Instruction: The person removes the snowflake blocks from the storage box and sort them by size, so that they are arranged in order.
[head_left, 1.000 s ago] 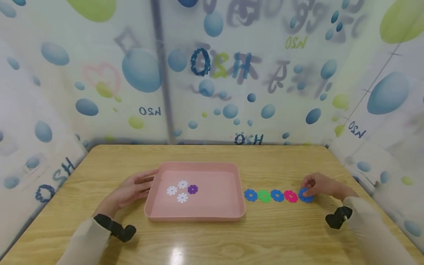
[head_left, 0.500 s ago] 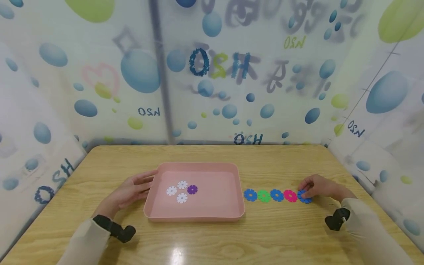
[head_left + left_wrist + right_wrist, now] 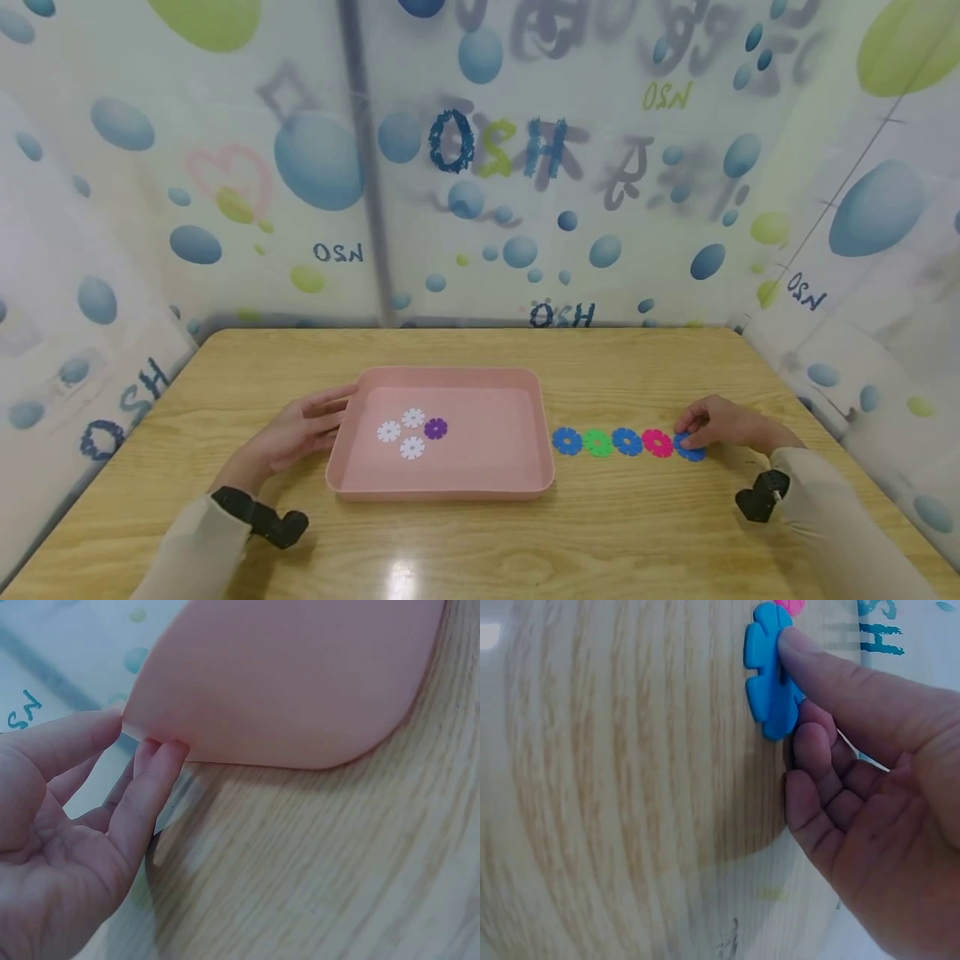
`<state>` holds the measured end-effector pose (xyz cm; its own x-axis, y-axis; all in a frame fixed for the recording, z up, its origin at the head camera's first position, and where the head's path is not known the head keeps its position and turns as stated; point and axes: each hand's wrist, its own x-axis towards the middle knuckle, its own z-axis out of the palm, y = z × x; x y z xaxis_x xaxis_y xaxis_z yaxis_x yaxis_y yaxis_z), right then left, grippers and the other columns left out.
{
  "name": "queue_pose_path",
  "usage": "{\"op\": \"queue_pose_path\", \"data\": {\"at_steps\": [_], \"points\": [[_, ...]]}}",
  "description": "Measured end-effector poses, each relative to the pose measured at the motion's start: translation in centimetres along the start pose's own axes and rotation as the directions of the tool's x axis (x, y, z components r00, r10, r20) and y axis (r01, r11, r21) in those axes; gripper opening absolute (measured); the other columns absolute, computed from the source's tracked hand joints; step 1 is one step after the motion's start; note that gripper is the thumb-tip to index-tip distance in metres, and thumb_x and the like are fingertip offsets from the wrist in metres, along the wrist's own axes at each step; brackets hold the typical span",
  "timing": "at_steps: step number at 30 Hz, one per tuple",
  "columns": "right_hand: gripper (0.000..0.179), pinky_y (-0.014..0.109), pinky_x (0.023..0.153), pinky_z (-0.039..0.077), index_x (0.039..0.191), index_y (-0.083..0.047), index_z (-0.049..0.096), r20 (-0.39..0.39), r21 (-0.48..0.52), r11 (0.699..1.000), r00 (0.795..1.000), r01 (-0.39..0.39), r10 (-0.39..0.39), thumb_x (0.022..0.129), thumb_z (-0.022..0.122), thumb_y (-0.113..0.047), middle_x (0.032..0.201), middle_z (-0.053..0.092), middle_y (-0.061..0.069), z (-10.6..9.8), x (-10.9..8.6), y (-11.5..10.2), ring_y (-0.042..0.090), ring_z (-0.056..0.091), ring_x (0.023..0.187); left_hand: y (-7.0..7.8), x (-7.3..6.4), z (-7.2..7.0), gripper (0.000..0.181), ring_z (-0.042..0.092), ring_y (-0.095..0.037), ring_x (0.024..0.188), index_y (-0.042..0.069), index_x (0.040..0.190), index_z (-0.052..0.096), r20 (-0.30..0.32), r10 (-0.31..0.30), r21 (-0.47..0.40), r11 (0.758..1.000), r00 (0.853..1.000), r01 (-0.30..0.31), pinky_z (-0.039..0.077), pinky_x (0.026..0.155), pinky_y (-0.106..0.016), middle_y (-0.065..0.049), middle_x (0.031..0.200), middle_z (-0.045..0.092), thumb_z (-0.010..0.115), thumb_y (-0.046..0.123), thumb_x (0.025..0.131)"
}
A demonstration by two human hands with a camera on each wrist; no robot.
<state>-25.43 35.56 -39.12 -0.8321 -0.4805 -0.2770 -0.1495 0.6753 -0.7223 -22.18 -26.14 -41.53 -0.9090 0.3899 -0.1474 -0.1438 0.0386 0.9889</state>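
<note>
My right hand point(image 3: 723, 423) pinches a blue notched plastic disc point(image 3: 771, 682) at the right end of a row on the table. In the right wrist view the thumb lies on its face and curled fingers are beside its far edge. A pink disc point(image 3: 657, 443) adjoins it, followed leftward by a blue disc point(image 3: 627, 442), a green disc point(image 3: 597, 442) and another blue disc point(image 3: 567, 442). My left hand point(image 3: 300, 429) touches the left wall of a pink tray point(image 3: 442, 495) with extended fingertips, plain in the left wrist view.
Inside the tray lie three white discs point(image 3: 412, 448) and a purple disc point(image 3: 436, 428), toward its left half. The wooden table point(image 3: 600, 542) meets a patterned curtain point(image 3: 480, 250) at the back and sides.
My right hand has shifted slightly left with the blue disc, closing the small gap to the pink disc. The left hand and the tray stay in place.
</note>
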Motion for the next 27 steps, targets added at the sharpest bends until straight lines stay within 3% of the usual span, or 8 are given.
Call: {"op": "queue_pose_path", "data": {"at_steps": [4, 8, 12, 16, 22, 27], "points": [[0.026, 0.023, 0.064, 0.047, 0.093, 0.008, 0.062, -0.011, -0.015, 1.000, 1.000, -0.017, 0.017, 0.079, 0.072, -0.012, 0.083, 0.059, 0.005, 0.1, 0.0, 0.0, 0.015, 0.051, 0.074, 0.0, -0.1, 0.0, 0.057, 0.050, -0.018, 0.115, 0.002, 0.145, 0.020, -0.002, -0.001, 0.023, 1.000, 1.000, 0.001, 0.046, 0.091, -0.032, -0.027, 0.145, 0.021, 0.048, 0.011, 0.096], [0.027, 0.023, 0.062, 0.045, 0.094, 0.004, 0.062, -0.091, -0.062, 0.997, 0.995, -0.042, 0.036, 0.080, 0.071, -0.017, 0.082, 0.057, 0.003, 0.0, 0.0, -0.6, 0.016, 0.048, 0.073, 0.0, -0.1, 0.0, 0.057, 0.050, -0.018, 0.115, 0.002, 0.145, 0.020, -0.004, -0.002, 0.020, 1.000, 1.000, 0.002, 0.046, 0.090, -0.032, -0.026, 0.146, 0.020, 0.049, 0.011, 0.096], [0.025, 0.024, 0.061, 0.044, 0.095, 0.004, 0.060, -0.154, -0.079, 0.997, 0.988, 0.007, -0.019, 0.083, 0.068, -0.016, 0.080, 0.055, 0.004, -0.4, 0.2, -2.2, 0.017, 0.047, 0.072, 0.0, 0.0, 0.0, 0.057, 0.050, -0.018, 0.116, 0.001, 0.145, 0.019, 0.009, 0.009, 0.017, 1.000, 1.000, -0.010, 0.046, 0.091, -0.033, -0.027, 0.145, 0.020, 0.048, 0.010, 0.096], [0.020, 0.027, 0.061, 0.046, 0.095, 0.002, 0.060, -0.116, -0.086, 0.991, 0.987, 0.103, -0.113, 0.085, 0.065, -0.015, 0.079, 0.056, 0.007, -0.5, 0.8, -4.3, 0.019, 0.049, 0.068, 0.0, -0.1, 0.2, 0.057, 0.051, -0.017, 0.115, 0.001, 0.145, 0.020, -0.003, 0.017, 0.021, 1.000, 1.000, -0.017, 0.046, 0.090, -0.032, -0.027, 0.145, 0.021, 0.048, 0.010, 0.096], [0.022, 0.037, 0.063, 0.048, 0.100, 0.002, 0.057, -0.013, -0.061, 0.977, 0.979, 0.203, -0.204, 0.091, 0.059, -0.018, 0.078, 0.058, 0.016, 0.7, 2.7, -7.5, 0.030, 0.051, 0.066, 0.1, -0.1, 0.5, 0.058, 0.047, -0.023, 0.119, 0.002, 0.145, 0.021, -0.022, 0.008, 0.026, 1.000, 1.000, -0.007, 0.045, 0.092, -0.033, -0.027, 0.145, 0.022, 0.049, 0.013, 0.096], [0.028, 0.039, 0.061, 0.047, 0.107, 0.004, 0.055, 0.013, -0.050, 0.968, 0.970, 0.244, -0.244, 0.089, 0.061, -0.018, 0.075, 0.056, 0.009, 2.7, 5.2, -10.4, 0.032, 0.049, 0.065, 0.0, -0.2, 0.5, 0.058, 0.046, -0.024, 0.120, 0.002, 0.145, 0.021, -0.024, 0.011, 0.023, 1.000, 1.000, -0.010, 0.044, 0.093, -0.033, -0.026, 0.145, 0.022, 0.049, 0.014, 0.096]]}}
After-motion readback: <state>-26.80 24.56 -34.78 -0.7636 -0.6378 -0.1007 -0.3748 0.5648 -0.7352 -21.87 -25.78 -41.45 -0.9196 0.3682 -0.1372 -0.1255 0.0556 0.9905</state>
